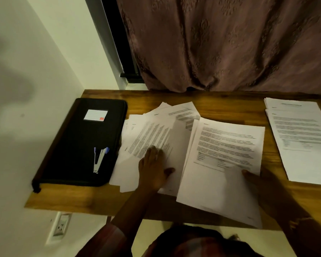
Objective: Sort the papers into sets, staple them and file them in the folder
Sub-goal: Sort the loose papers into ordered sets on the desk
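On wooden desk (220,106), loosely fanned white printed papers (156,132)

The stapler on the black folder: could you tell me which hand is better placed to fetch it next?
Probably the left hand: it rests flat on the loose papers beside the folder, holding nothing, near the stapler. The right hand grips a sheet farther away.

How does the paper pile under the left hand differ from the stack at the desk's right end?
The pile is fanned at mixed angles; the right-end stack lies tidy, edges nearly aligned. The left hand presses flat on the pile; no hand touches the right-end stack. Both are printed white sheets on the desk.
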`<action>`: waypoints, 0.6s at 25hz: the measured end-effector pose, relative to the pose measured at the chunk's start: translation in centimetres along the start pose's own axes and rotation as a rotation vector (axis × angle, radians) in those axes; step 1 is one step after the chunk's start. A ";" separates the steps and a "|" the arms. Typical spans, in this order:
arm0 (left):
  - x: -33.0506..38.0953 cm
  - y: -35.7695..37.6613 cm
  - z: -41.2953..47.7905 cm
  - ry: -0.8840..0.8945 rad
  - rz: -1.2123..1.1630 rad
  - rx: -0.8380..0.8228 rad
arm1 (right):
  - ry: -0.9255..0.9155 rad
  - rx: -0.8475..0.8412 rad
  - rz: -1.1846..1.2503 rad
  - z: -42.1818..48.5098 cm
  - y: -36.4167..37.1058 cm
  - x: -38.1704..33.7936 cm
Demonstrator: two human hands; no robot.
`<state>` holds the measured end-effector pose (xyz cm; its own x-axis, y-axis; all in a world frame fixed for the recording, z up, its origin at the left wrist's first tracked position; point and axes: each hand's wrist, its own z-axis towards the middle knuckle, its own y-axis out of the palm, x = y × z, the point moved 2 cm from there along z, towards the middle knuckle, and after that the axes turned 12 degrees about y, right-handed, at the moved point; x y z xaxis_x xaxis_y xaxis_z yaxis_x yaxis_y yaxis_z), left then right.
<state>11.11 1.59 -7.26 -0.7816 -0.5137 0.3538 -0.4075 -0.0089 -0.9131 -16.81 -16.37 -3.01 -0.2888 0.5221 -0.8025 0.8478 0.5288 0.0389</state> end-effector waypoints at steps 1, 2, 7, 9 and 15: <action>0.2 0.2 0.0 0.060 0.019 -0.026 | 0.001 -0.009 0.002 -0.1 -0.3 -0.2; 0.5 0.2 0.1 0.123 0.037 -0.057 | 0.006 -0.016 -0.005 0.0 -0.5 -0.3; 0.9 -0.1 0.4 0.333 0.061 -0.209 | 0.027 0.002 -0.071 0.8 -1.0 0.1; 0.5 -0.4 0.5 0.373 0.044 -0.225 | 0.038 0.039 -0.113 1.2 -0.8 0.6; -0.3 -0.8 0.0 -0.023 0.018 0.095 | 0.051 0.066 -0.126 1.4 -0.4 1.2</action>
<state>11.70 1.73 -6.64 -0.7768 -0.5344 0.3331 -0.3457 -0.0802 -0.9349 -16.92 -16.90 -4.87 -0.4160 0.4886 -0.7669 0.8301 0.5484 -0.1009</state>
